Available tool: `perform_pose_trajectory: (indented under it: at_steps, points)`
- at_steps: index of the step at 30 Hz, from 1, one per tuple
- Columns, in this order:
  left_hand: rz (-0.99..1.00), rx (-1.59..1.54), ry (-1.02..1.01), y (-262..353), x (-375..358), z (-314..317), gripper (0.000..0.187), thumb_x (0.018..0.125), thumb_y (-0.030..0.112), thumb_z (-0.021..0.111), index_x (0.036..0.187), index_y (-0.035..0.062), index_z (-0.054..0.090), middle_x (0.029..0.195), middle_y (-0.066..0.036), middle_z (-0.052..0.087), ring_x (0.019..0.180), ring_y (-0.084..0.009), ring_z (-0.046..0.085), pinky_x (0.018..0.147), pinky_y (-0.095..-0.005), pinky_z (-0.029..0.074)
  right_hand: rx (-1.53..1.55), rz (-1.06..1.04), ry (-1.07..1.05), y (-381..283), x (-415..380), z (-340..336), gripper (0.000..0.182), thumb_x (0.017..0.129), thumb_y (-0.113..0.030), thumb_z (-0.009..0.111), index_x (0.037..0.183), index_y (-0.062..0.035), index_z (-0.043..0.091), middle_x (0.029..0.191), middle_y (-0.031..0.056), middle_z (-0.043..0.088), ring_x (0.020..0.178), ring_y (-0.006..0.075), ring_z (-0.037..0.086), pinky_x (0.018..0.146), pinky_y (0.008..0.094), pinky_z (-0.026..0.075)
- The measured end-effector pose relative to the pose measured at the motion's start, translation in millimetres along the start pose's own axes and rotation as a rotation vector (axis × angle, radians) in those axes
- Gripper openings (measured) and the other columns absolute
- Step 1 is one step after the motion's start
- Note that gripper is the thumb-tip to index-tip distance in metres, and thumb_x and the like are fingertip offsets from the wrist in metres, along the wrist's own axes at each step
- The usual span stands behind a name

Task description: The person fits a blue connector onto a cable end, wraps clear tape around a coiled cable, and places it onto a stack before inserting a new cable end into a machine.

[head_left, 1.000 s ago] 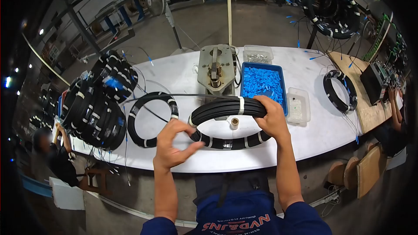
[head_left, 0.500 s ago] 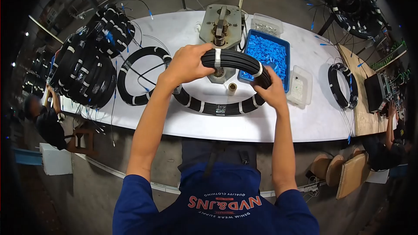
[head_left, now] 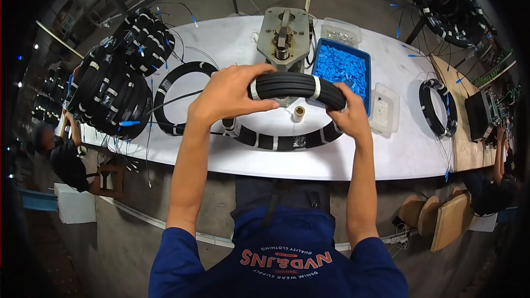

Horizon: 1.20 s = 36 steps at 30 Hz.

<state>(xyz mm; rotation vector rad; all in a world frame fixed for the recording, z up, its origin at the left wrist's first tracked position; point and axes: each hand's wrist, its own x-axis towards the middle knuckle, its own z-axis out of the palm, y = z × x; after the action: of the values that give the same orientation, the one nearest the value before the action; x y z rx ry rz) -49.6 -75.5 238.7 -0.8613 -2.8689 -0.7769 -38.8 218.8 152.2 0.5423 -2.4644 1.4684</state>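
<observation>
A coil of black cable (head_left: pixel 284 86), bound with white tape bands, is held between both hands with its far side raised off the table. My left hand (head_left: pixel 229 95) grips its upper left part, thumb underneath and fingers over the top. On the right side, my right hand (head_left: pixel 349 115) is closed round the same coil. The coil's near side rests low by the white tabletop (head_left: pixel 265 166). Just beyond it stands a metal press (head_left: pixel 283 38) with a spring, its lower part hidden by the coil. A small beige cylinder (head_left: pixel 298 113) stands inside the ring.
A blue tray (head_left: pixel 369 80) of small blue parts stands right of the press, with clear boxes (head_left: pixel 385 111) beside it. Another coil (head_left: pixel 161 96) lies at left near stacked coils (head_left: pixel 118 85); one more coil (head_left: pixel 424 107) lies at right. People work at both sides.
The coil has turned in my hands, so its tape bands sit in different places. My left hand has shifted slightly left, its fingers spread wider over the coil. The view has moved slightly.
</observation>
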Motion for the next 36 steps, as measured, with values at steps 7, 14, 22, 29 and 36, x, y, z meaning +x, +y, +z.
perform_pose_trajectory:
  at_steps: [7,14,22,29,36]
  points:
    - [-0.142,0.084,0.137,17.5,32.0,41.9,0.032,0.067,0.015,0.071,0.097,0.0072,0.063,0.079,-0.018,0.070,0.078,-0.0379,0.067,0.072,-0.0454,0.053,-0.044,0.122,0.035,11.2,0.6,-3.0,0.038,0.074,-0.001,0.070,0.110,-0.0014,0.061,0.087,0.0074,0.067,0.082,0.0159,0.064,0.079,0.0285,0.049]
    - [-0.076,0.146,0.109,28.1,48.1,49.6,0.026,0.070,0.019,0.071,0.092,0.0090,0.063,0.075,-0.014,0.068,0.073,-0.0360,0.067,0.068,-0.0451,0.053,-0.168,-0.356,0.717,2.1,-46.1,15.7,0.063,0.068,-0.014,0.072,0.124,0.0014,0.047,0.111,0.0170,0.052,0.107,0.0310,0.051,0.099,0.0421,0.039]
    - [0.178,0.077,0.252,26.5,69.4,71.2,0.023,0.071,0.016,0.068,0.091,0.0074,0.063,0.076,-0.015,0.067,0.072,-0.0372,0.065,0.065,-0.0456,0.052,0.080,0.237,0.306,45.3,-74.1,124.7,0.050,0.076,-0.004,0.071,0.122,-0.0001,0.051,0.116,0.0139,0.052,0.100,0.0243,0.058,0.082,0.0339,0.051]
    - [0.122,0.135,0.054,31.3,77.0,61.7,0.023,0.071,0.017,0.068,0.091,0.0071,0.062,0.076,-0.014,0.067,0.074,-0.0357,0.066,0.065,-0.0448,0.052,-0.119,0.281,0.356,103.7,-51.9,156.9,0.062,0.072,-0.012,0.079,0.126,-0.0020,0.051,0.122,0.0169,0.052,0.112,0.0334,0.055,0.095,0.0432,0.047]
    - [0.184,-0.066,0.040,32.8,77.8,50.5,0.041,0.079,0.036,0.071,0.108,0.0085,0.064,0.090,-0.016,0.070,0.084,-0.0350,0.068,0.074,-0.0439,0.053,0.483,0.513,0.328,80.9,-45.5,136.6,0.047,0.087,-0.020,0.073,0.125,0.0000,0.055,0.116,0.0106,0.065,0.095,0.0246,0.066,0.080,0.0340,0.052]
